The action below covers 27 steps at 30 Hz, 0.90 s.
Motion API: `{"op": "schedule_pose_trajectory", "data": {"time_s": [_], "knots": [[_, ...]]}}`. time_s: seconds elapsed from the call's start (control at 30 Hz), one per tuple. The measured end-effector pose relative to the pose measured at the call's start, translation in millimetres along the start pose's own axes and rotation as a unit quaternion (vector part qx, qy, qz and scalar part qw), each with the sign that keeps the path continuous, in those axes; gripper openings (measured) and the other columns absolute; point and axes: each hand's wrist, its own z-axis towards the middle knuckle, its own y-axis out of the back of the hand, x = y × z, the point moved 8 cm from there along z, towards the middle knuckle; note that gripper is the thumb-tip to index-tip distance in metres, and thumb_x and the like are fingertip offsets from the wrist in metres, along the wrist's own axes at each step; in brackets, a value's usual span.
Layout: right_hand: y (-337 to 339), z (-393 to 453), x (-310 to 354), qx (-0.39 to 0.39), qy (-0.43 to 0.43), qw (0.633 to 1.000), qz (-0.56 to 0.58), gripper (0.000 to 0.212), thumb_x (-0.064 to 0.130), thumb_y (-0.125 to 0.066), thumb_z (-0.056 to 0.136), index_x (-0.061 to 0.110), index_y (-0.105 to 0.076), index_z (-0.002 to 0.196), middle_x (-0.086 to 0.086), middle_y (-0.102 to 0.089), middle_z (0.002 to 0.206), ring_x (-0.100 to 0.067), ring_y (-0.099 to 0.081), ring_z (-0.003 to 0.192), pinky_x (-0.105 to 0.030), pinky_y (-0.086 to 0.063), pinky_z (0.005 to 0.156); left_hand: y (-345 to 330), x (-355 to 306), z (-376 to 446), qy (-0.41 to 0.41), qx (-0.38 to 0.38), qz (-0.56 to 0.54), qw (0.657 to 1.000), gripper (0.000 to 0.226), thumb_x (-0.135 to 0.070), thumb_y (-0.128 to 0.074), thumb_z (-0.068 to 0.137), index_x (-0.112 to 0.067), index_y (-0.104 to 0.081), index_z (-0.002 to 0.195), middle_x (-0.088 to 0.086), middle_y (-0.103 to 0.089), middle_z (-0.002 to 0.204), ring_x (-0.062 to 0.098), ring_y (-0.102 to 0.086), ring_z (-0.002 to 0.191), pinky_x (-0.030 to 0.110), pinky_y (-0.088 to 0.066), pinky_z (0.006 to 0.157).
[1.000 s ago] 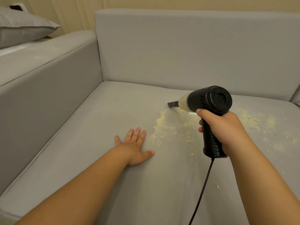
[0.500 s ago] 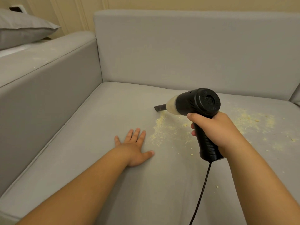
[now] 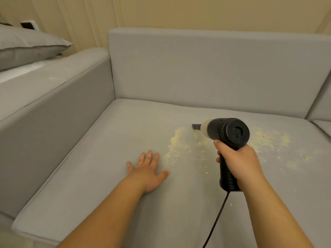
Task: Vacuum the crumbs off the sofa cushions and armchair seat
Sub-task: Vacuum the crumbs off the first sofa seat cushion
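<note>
Gripping the handle of the black handheld vacuum [image 3: 227,133], my right hand [image 3: 238,161] is aiming its nozzle at the seat cushion [image 3: 100,158] beside the crumbs [image 3: 176,145]. My left hand [image 3: 146,169] is lying flat, fingers spread, on the cushion, just left of those crumbs. More crumbs are lying to the vacuum's right.
</note>
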Motion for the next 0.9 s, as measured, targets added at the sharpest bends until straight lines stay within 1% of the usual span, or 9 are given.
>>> {"op": "schedule_pose_trajectory", "data": {"time_s": [0.1,0.17,0.23,0.3,0.43,0.5,0.63,0.77,0.9], "knots": [[5.3,-8.7,-11.6,-0.001,-0.021,1.0,0.02,0.016,0.031,-0.08,0.089,0.019,-0.073,0.097,-0.012,-0.077,0.081,-0.032,-0.077,0.083,-0.05,-0.061,0.083,-8.1,-9.6,-20.5,-0.007,0.005,0.006,1.0,0.087,-0.08,-0.021,0.096,-0.036,0.011,0.164,-0.011,0.026,0.169,0.016,0.021,0.157,0.069,0.005,0.121],[3.8,-10.1,-15.1,0.002,-0.018,1.0,0.016,0.019,0.033,-0.08,0.088,0.017,-0.074,0.097,-0.009,-0.077,0.077,-0.03,-0.077,0.08,-0.049,-0.061,0.081,-11.6,-9.7,-22.1,-0.003,0.01,0.015,1.0,0.086,-0.079,-0.021,0.096,-0.037,0.011,0.164,-0.011,0.027,0.169,0.016,0.022,0.157,0.07,0.005,0.12],[0.5,-9.8,-15.2,0.007,-0.006,1.0,0.011,0.016,0.032,-0.08,0.089,0.018,-0.074,0.095,-0.006,-0.075,0.072,-0.03,-0.077,0.08,-0.047,-0.061,0.078,-11.0,-8.8,-17.2,0.004,0.013,0.024,1.0,0.085,-0.079,-0.022,0.097,-0.038,0.012,0.163,-0.011,0.027,0.169,0.017,0.023,0.157,0.072,0.003,0.12],[-5.1,-9.3,-14.6,0.017,0.003,1.0,0.013,0.015,0.032,-0.079,0.09,0.019,-0.073,0.094,-0.008,-0.075,0.075,-0.029,-0.077,0.079,-0.043,-0.061,0.074,-6.1,-7.1,-10.3,0.008,0.012,0.036,0.999,0.085,-0.078,-0.022,0.097,-0.038,0.013,0.163,-0.01,0.028,0.169,0.018,0.022,0.157,0.073,0.001,0.119],[-21.2,-12.5,-11.0,0.056,0.02,0.998,-0.008,0.013,0.031,-0.077,0.091,0.019,-0.072,0.094,-0.005,-0.072,0.078,-0.02,-0.077,0.073,-0.034,-0.057,0.067,-0.6,0.7,-1.3,0.015,0.004,0.036,0.999,0.085,-0.078,-0.024,0.098,-0.038,0.013,0.163,-0.011,0.026,0.169,0.019,0.021,0.157,0.073,0.0,0.119],[-25.0,-14.1,-8.7,0.068,0.027,0.997,-0.018,0.013,0.031,-0.077,0.091,0.019,-0.071,0.093,-0.005,-0.072,0.079,-0.015,-0.076,0.069,-0.033,-0.056,0.067,-2.6,6.2,1.1,0.02,0.008,0.032,0.999,0.087,-0.078,-0.024,0.097,-0.037,0.014,0.163,-0.011,0.025,0.17,0.019,0.02,0.158,0.073,-0.001,0.119],[-16.3,-13.6,-4.7,0.034,0.038,0.998,-0.022,0.011,0.033,-0.077,0.091,0.023,-0.072,0.093,-0.007,-0.075,0.082,-0.011,-0.075,0.064,-0.031,-0.055,0.065,-6.7,13.4,6.1,0.023,0.01,0.025,0.999,0.09,-0.08,-0.024,0.095,-0.036,0.014,0.163,-0.011,0.024,0.17,0.018,0.018,0.158,0.073,-0.001,0.119],[-13.1,-12.7,-4.5,0.019,0.04,0.999,-0.023,0.007,0.031,-0.076,0.091,0.027,-0.07,0.092,-0.007,-0.073,0.081,-0.018,-0.076,0.071,-0.028,-0.053,0.061,-7.4,19.0,11.2,0.024,0.007,0.027,0.999,0.091,-0.081,-0.024,0.094,-0.036,0.014,0.163,-0.012,0.024,0.17,0.018,0.017,0.158,0.073,-0.001,0.119],[-21.9,-14.8,-8.1,0.04,0.031,0.998,-0.027,0.01,0.032,-0.077,0.09,0.024,-0.071,0.091,-0.004,-0.073,0.073,-0.025,-0.077,0.076,-0.037,-0.058,0.07,-8.1,19.6,13.8,0.024,0.009,0.029,0.999,0.091,-0.081,-0.024,0.094,-0.035,0.014,0.164,-0.012,0.024,0.17,0.017,0.017,0.158,0.073,0.0,0.119]]}}
